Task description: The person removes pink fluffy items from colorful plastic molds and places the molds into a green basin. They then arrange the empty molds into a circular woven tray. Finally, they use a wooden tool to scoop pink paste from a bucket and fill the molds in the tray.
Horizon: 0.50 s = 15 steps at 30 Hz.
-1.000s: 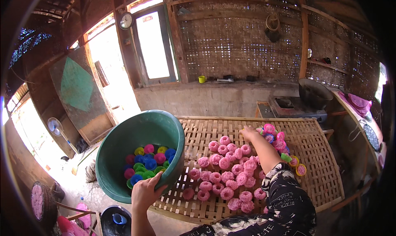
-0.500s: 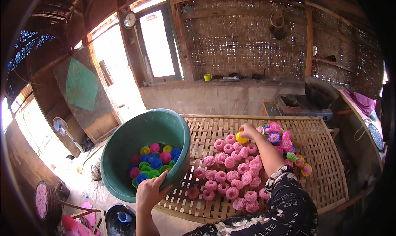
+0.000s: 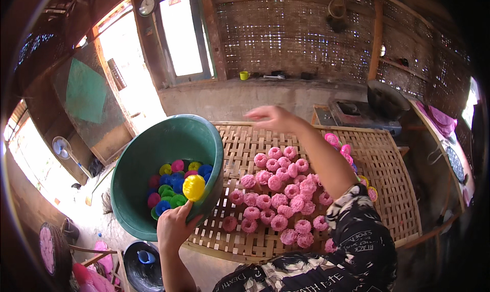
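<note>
My left hand [image 3: 173, 224] grips the near rim of a large green basin [image 3: 148, 138], which is tilted toward me at the mat's left end. Inside lie several small plastic molds [image 3: 171, 182] in blue, green, yellow and pink. A yellow mold [image 3: 194, 188] shows just above my left fingertips, in front of the basin's inner wall; whether it touches anything I cannot tell. Above the far part of the woven bamboo mat [image 3: 235, 138], my right hand [image 3: 273, 119] is empty with its fingers stretched leftward. Many pink ring-shaped crumbly pieces [image 3: 278, 200] cover the mat's middle.
Filled coloured molds [image 3: 345, 150] sit right of the pink pieces, partly behind my right arm. A stove [image 3: 357, 112] and a dark wok [image 3: 388, 99] stand beyond the mat. Lower left are a black tub [image 3: 138, 271] with a blue scoop [image 3: 146, 257] and a fan [image 3: 62, 148].
My right hand has let go of the yellow mold and swung left and away from the pink pieces. The mold has moved left to the basin. My left hand still holds the rim.
</note>
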Motion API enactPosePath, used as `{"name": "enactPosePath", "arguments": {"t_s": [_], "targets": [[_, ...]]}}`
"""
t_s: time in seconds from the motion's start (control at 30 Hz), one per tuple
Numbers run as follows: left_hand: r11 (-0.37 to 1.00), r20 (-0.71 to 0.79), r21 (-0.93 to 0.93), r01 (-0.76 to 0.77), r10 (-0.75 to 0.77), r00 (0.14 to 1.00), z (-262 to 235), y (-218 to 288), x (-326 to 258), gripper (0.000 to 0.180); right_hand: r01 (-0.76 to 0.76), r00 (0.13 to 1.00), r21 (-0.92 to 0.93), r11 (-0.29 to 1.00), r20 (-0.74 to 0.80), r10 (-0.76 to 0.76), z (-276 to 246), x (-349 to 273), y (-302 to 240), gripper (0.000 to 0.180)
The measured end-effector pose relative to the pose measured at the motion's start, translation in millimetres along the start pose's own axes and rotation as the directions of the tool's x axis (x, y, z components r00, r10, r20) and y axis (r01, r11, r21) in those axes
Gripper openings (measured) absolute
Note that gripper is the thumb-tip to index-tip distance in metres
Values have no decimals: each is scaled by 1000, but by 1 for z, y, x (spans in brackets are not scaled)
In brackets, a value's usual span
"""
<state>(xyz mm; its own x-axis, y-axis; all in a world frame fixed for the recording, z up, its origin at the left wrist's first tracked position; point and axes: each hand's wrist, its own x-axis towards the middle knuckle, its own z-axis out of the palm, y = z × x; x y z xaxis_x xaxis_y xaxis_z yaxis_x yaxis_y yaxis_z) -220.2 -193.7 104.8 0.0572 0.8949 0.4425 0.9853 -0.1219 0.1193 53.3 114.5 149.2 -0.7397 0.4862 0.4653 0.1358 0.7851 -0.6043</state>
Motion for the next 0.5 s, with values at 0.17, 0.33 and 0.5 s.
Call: {"name": "enactPosePath", "arguments": {"t_s": [0.17, 0.33, 0.5], "targets": [[1000, -18, 3, -5, 5, 1000, -1, 0, -2, 44, -586, 679, -730, 352, -206, 704, -28, -94, 118, 30], [1000, -15, -26, 6, -6, 1000, -4, 1, 1, 43, -648, 617, -729, 221, -331, 714, -8, -137, 158, 35], [1000, 2, -6, -1, 1, 1000, -4, 2, 2, 43, -657, 655, -593, 466, -142, 742, -12, -120, 140, 49]]}}
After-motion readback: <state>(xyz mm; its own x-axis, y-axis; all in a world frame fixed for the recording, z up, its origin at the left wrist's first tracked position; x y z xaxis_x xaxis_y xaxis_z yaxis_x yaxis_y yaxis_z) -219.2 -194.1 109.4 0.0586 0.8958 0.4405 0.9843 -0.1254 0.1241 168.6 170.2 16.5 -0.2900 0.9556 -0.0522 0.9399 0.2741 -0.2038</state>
